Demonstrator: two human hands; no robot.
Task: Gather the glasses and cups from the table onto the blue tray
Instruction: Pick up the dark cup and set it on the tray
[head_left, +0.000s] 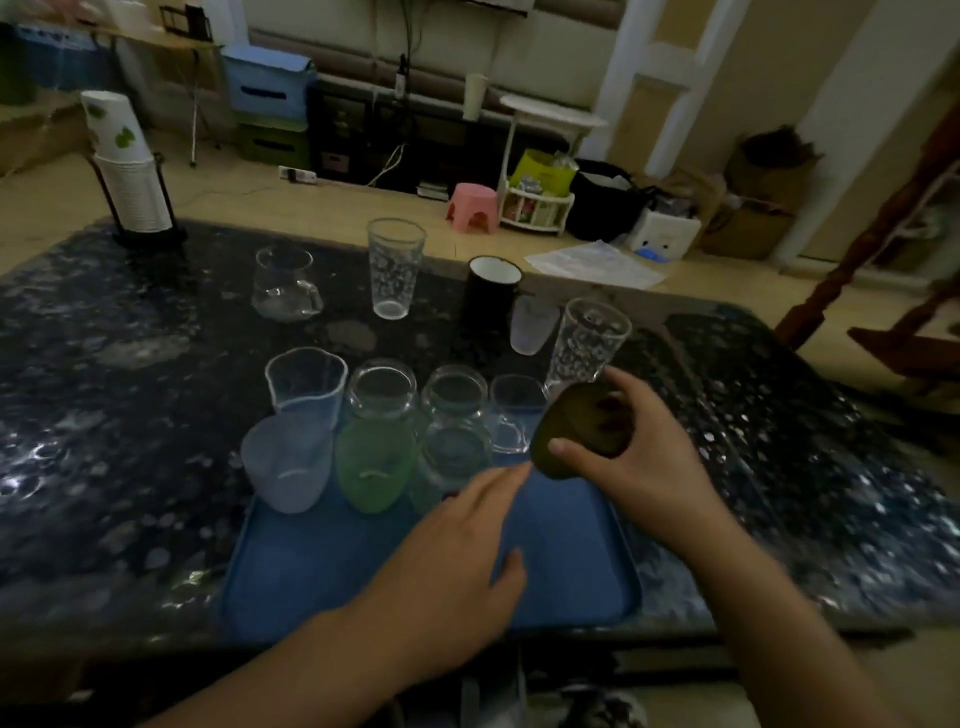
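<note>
The blue tray (561, 561) lies at the near edge of the dark speckled table (104, 441). Several glasses stand along its far end, among them a green cup (375, 470), a frosted pale cup (288, 467) and a clear beaker (306, 382). My right hand (639, 457) grips a dark olive cup (582, 431), tilted, above the tray's far right corner. My left hand (462, 551) hovers flat over the tray, fingers straight and pointing at the glasses. Beyond the tray stand a patterned tall glass (589, 343), a small frosted cup (532, 325), a black mug (491, 299), another tall glass (393, 267) and a glass jug (283, 283).
A stack of paper cups on a black holder (132, 171) stands at the table's far left corner. Past the table are a pink stool (472, 205), a white rack, boxes and a wooden chair (893, 291) at the right.
</note>
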